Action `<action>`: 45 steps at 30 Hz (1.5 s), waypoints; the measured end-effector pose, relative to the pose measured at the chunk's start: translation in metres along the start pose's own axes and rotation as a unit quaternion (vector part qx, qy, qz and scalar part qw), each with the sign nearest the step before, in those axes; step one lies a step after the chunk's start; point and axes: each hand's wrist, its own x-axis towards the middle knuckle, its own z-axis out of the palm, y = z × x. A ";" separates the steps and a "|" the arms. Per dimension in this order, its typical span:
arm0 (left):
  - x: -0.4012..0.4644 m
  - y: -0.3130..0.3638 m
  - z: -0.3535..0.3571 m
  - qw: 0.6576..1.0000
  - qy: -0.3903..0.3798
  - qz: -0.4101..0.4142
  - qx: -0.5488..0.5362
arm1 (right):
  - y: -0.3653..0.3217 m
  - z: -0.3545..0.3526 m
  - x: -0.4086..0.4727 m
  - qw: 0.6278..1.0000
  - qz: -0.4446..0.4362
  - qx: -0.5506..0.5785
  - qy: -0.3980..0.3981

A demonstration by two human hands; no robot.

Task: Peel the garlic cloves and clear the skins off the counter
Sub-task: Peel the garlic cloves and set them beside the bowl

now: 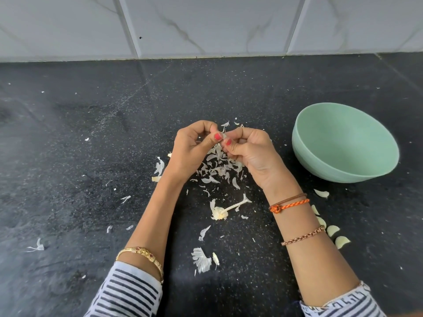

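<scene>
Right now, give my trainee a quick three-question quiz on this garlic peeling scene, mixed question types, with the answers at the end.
1. True or false: the green bowl holds peeled cloves.
2. Where does the bare garlic stem lie? A) in the bowl B) on the counter between the forearms C) against the wall tiles
3. Fill in: both the left hand and the right hand pinch one garlic ____.

Key: 1 false, the visible inside looks empty; 2 B; 3 clove.
</scene>
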 end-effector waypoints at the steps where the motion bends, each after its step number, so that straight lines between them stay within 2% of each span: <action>1: 0.000 0.000 -0.001 1.000 -0.017 -0.006 -0.006 | -0.001 0.000 -0.001 1.000 -0.005 -0.010 -0.001; 5: -0.001 0.002 -0.006 0.996 -0.079 -0.034 0.020 | -0.003 0.002 -0.003 0.995 -0.050 -0.080 0.002; 8: -0.002 0.002 -0.007 0.994 -0.091 -0.052 0.015 | -0.003 0.002 -0.001 0.988 -0.100 -0.120 0.009; 11: -0.001 0.000 -0.007 0.995 -0.086 -0.054 0.012 | 0.000 0.002 0.001 0.970 -0.160 -0.182 0.034; 14: 0.000 0.000 -0.002 0.998 -0.036 -0.044 -0.010 | 0.003 0.004 0.001 0.968 -0.185 -0.156 0.064; 18: 0.000 0.000 0.002 0.998 0.037 -0.020 -0.046 | 0.000 0.005 0.001 0.989 -0.122 -0.033 0.078; 23: -0.002 0.002 0.007 0.996 0.086 0.014 -0.016 | 0.000 0.007 0.000 0.996 -0.072 -0.001 0.054; 27: -0.003 0.004 0.007 0.993 0.113 0.009 -0.022 | -0.001 0.007 -0.001 0.998 -0.055 0.015 0.040; 34: -0.004 0.007 0.005 0.994 0.103 0.002 -0.047 | -0.003 0.004 -0.002 0.998 -0.045 0.008 0.030; 41: -0.004 0.008 0.001 0.997 0.037 -0.022 -0.060 | -0.004 0.005 -0.003 0.999 -0.035 -0.010 0.018; 45: -0.003 0.008 -0.002 0.990 -0.002 -0.072 -0.118 | -0.005 0.000 -0.002 0.999 -0.027 0.004 -0.019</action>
